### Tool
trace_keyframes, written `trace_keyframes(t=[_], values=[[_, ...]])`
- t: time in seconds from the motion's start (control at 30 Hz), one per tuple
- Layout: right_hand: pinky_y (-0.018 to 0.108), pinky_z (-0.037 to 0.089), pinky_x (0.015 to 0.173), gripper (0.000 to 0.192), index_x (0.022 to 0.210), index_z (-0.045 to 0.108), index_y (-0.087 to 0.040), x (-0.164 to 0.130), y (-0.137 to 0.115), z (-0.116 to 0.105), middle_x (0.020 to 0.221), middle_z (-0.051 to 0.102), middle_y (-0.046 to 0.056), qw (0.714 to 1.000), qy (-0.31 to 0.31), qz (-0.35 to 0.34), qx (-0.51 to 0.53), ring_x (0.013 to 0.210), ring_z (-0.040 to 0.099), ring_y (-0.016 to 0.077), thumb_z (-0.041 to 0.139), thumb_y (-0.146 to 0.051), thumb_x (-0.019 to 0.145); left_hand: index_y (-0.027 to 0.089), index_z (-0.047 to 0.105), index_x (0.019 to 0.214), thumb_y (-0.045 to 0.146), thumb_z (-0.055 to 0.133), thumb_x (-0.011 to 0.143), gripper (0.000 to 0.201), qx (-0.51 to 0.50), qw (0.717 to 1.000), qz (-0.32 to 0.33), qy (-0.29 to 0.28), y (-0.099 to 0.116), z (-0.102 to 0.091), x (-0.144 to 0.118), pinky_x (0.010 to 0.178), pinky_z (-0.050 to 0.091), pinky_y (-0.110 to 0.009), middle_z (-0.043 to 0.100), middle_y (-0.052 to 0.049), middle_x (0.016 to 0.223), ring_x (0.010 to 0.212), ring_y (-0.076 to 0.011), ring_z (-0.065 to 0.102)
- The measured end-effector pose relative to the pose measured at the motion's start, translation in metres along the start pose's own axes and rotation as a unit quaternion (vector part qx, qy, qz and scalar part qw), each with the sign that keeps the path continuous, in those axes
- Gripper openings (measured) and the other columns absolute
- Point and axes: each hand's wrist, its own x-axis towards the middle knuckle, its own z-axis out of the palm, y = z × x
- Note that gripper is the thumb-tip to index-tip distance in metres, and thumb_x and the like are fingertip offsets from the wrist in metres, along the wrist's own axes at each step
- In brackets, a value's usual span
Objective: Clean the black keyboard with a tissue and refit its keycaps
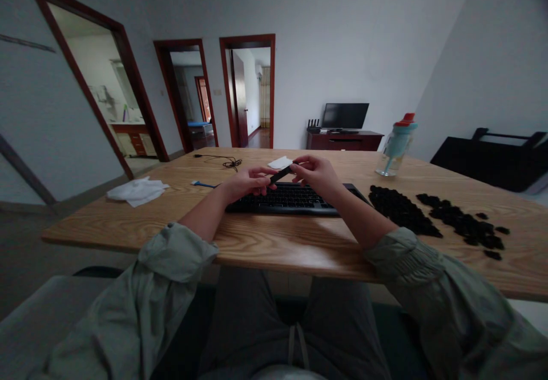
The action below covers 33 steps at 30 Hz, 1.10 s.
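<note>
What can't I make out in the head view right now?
All in the head view:
Black bar: ends covered by the left hand and right hand.
Keyboard: partly hidden by the hands and right forearm; key markings too small to read.
Blue stick: right end hidden behind the left hand.
Small black pieces: too small, dark and crowded to count.
Table: right end cut off by the picture's edge.

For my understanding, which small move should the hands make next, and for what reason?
Probably lower the slim black bar toward the keyboard: the left hand and right hand both hold it raised, and the keyboard lies just below them.
</note>
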Motion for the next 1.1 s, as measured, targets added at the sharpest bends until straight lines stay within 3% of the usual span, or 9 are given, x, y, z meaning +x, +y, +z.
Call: trace_keyframes(t=[0.1, 0.23, 0.33, 0.43, 0.67, 0.9, 1.1], values=[[0.023, 0.045, 0.049, 0.042, 0.095, 0.056, -0.021, -0.004, 0.012, -0.005, 0.077, 0.067, 0.002, 1.0, -0.022, 0.019, -0.002, 0.063, 0.064, 0.0141, 0.073, -0.052, 0.071, 0.016, 0.067, 0.111, 0.038, 0.078, 0.067, 0.051, 0.022, 0.999, -0.002, 0.038, -0.006, -0.002, 0.001, 0.051, 0.035, -0.021, 0.067, -0.002, 0.074, 0.058, -0.0077, 0.053], [0.024, 0.042, 0.051, 0.031, 0.087, 0.053, -0.022, -0.006, 0.026, -0.007, 0.074, 0.062, -0.001, 0.992, -0.049, -0.041, -0.105, 0.06, 0.058, 0.0129, 0.07, -0.044, 0.073, 0.015, 0.068, 0.102, 0.038, 0.077, 0.068, 0.042, 0.067, 0.996, 0.012, 0.062, -0.008, -0.004, 0.002, 0.052, 0.036, -0.021, 0.062, 0.0, 0.069, 0.059, -0.0079, 0.052], [0.025, 0.039, 0.054, 0.02, 0.087, 0.056, -0.021, -0.009, 0.032, -0.004, 0.076, 0.061, 0.0, 0.967, -0.062, -0.085, -0.23, 0.059, 0.052, 0.0115, 0.066, -0.035, 0.076, 0.014, 0.068, 0.1, 0.036, 0.078, 0.066, 0.042, 0.124, 0.99, 0.008, 0.065, -0.009, -0.007, 0.002, 0.055, 0.038, -0.023, 0.061, 0.001, 0.067, 0.06, -0.0091, 0.051], [0.026, 0.04, 0.057, 0.021, 0.094, 0.061, -0.02, -0.013, 0.033, -0.003, 0.075, 0.063, 0.001, 0.944, -0.098, -0.097, -0.299, 0.062, 0.053, 0.0129, 0.065, -0.032, 0.077, 0.013, 0.069, 0.095, 0.035, 0.079, 0.063, 0.04, 0.193, 0.98, 0.003, 0.052, -0.016, -0.013, 0.001, 0.057, 0.039, -0.025, 0.061, 0.0, 0.067, 0.061, -0.0104, 0.052], [0.028, 0.044, 0.063, 0.022, 0.099, 0.072, -0.023, -0.017, 0.031, 0.0, 0.082, 0.07, 0.003, 0.917, -0.191, -0.088, -0.34, 0.066, 0.058, 0.0151, 0.066, -0.029, 0.079, 0.016, 0.071, 0.091, 0.039, 0.079, 0.061, 0.039, 0.303, 0.952, -0.03, 0.021, -0.022, -0.021, -0.006, 0.055, 0.039, -0.025, 0.064, -0.001, 0.069, 0.06, -0.0125, 0.053], [0.029, 0.046, 0.07, 0.024, 0.101, 0.075, -0.023, -0.017, 0.036, 0.003, 0.095, 0.072, 0.005, 0.907, -0.209, -0.107, -0.349, 0.076, 0.063, 0.0173, 0.065, -0.029, 0.081, 0.017, 0.076, 0.094, 0.045, 0.076, 0.065, 0.04, 0.355, 0.932, -0.059, -0.038, -0.021, -0.026, -0.01, 0.057, 0.039, -0.025, 0.068, -0.002, 0.072, 0.061, -0.0127, 0.054], [0.026, 0.047, 0.073, 0.023, 0.102, 0.075, -0.019, -0.02, 0.032, 0.004, 0.095, 0.072, 0.005, 0.895, -0.219, -0.121, -0.37, 0.078, 0.063, 0.015, 0.062, -0.026, 0.084, 0.016, 0.075, 0.105, 0.043, 0.071, 0.07, 0.044, 0.371, 0.924, -0.085, -0.045, -0.018, -0.029, -0.016, 0.054, 0.038, -0.023, 0.067, -0.002, 0.072, 0.059, -0.0109, 0.053]])
